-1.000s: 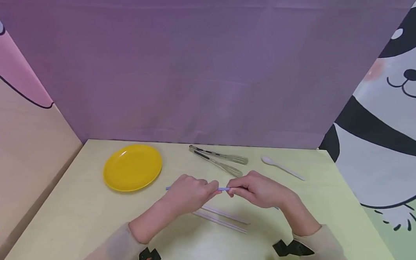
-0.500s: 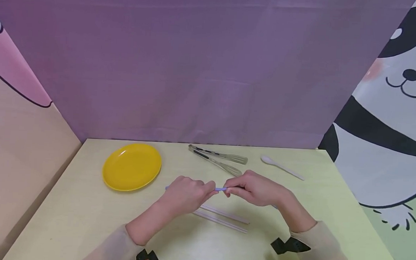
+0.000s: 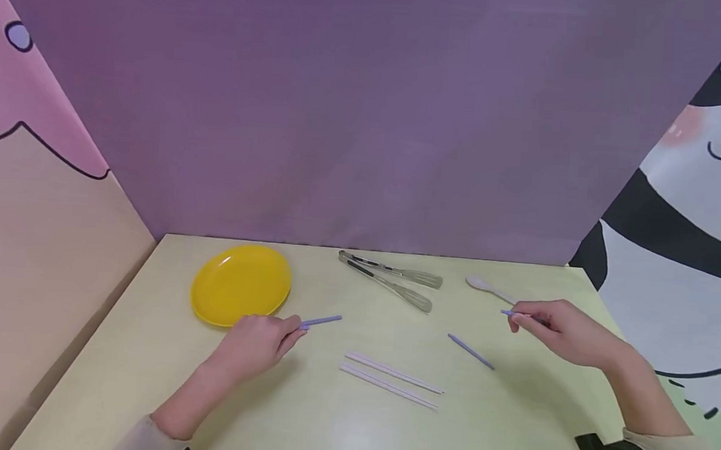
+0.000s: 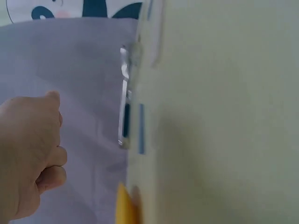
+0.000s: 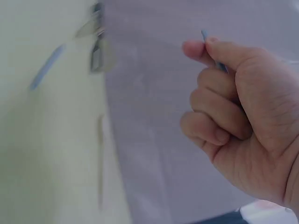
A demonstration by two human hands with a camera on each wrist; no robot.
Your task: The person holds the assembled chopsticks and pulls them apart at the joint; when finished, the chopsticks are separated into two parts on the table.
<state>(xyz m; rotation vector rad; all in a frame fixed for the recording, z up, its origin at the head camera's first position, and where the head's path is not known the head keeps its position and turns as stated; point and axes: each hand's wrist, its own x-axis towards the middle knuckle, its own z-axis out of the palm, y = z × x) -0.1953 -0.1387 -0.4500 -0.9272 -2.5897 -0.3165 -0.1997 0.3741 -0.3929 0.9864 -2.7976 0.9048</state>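
Note:
My right hand [image 3: 566, 331] is raised above the right side of the table, pinching a thin purple-blue stick [image 5: 204, 34] between thumb and forefinger. The other fingers are curled in. My left hand [image 3: 256, 345] is in front of the yellow plate [image 3: 241, 283], fingers curled, with a small purple tip [image 3: 305, 328] showing at its thumb; the left wrist view hides the rest of that stick. Beyond this hand, one short purple stick [image 3: 325, 320] lies on the table. Another short purple stick [image 3: 471, 352] lies between the hands.
Pale pink chopsticks [image 3: 389, 383] lie at the middle of the table [image 3: 386, 444]. Metal tongs [image 3: 388, 274] lie spread toward the back. A pale spoon [image 3: 482, 286] is at the back right, partly behind my right hand. A purple cloth wall [image 3: 366, 116] stands behind.
My hands held one purple stick between them; now they have moved apart, left hand to the left, right hand to the right. Both short sticks on the table are now exposed. The head view shifted slightly.

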